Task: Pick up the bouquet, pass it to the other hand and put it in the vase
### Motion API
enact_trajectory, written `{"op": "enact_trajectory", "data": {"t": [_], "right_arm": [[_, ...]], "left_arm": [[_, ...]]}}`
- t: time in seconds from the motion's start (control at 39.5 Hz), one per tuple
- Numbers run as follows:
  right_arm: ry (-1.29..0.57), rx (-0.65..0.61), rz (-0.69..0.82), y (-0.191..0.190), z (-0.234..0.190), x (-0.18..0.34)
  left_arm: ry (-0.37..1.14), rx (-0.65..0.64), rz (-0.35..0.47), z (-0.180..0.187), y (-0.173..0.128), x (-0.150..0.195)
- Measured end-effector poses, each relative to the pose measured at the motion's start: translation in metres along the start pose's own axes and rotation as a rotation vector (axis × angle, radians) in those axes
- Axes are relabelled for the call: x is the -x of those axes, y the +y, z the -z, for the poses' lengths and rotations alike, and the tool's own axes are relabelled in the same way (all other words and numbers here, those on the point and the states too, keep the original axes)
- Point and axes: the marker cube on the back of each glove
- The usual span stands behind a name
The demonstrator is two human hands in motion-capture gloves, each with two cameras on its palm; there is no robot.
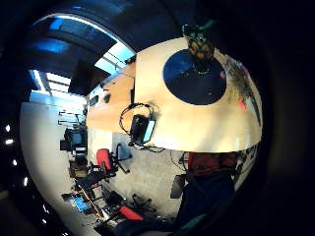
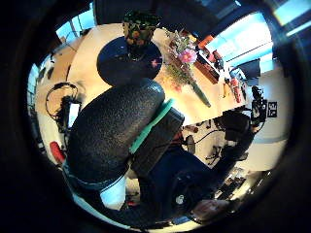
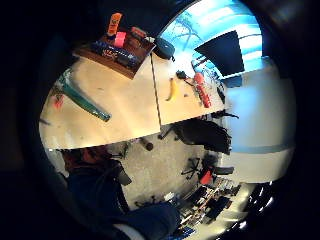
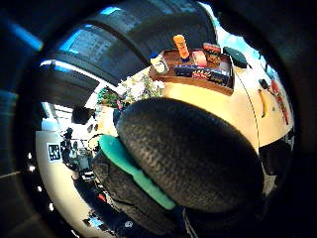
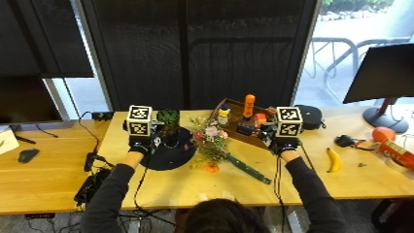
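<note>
Currently: bouquet on table, both hands off it

Bouquet (image 5: 213,145) lies flat on the table (image 5: 304,182), untouched, flowers toward the vase, green wrapped stem pointing out at 4 o'clock toward the near edge. Vase (image 5: 169,127) stands upright on a dark round mat (image 5: 167,156), at 10 o'clock from the bouquet, just beside its blooms.

Left hand (image 5: 138,145) hovers at the mat's 9 o'clock edge, near the vase, holding nothing. Right hand (image 5: 285,144) is at 3 o'clock from the bouquet, apart from it, just in front of a wooden tray (image 5: 228,105) of bottles and packets; nothing in it either. Finger spread: can't tell for either hand, the outside view only shows their backs.

Left thumb side palm view shows vase, mat and bouquet all well clear of the palm. Banana (image 5: 334,160) sits at 3 o'clock past the right hand.
</note>
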Motion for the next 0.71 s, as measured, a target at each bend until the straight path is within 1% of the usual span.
{"op": "enact_trajectory", "data": {"t": [0.2,0.46,0.58,0.71], "right_arm": [[0.001,0.0,0.012,0.007,0.005,0.0],[-0.013,0.087,0.027,0.022,0.018,0.007],[-0.01,0.154,-0.056,0.022,0.027,0.003],[-0.026,0.233,-0.185,0.006,0.032,-0.012]], "left_arm": [[0.024,0.001,-0.025,0.001,0.005,-0.004],[0.039,-0.022,-0.051,0.002,0.007,-0.01],[0.046,-0.021,-0.07,0.002,0.01,-0.016],[0.063,-0.013,-0.114,0.004,0.017,-0.027]]}}
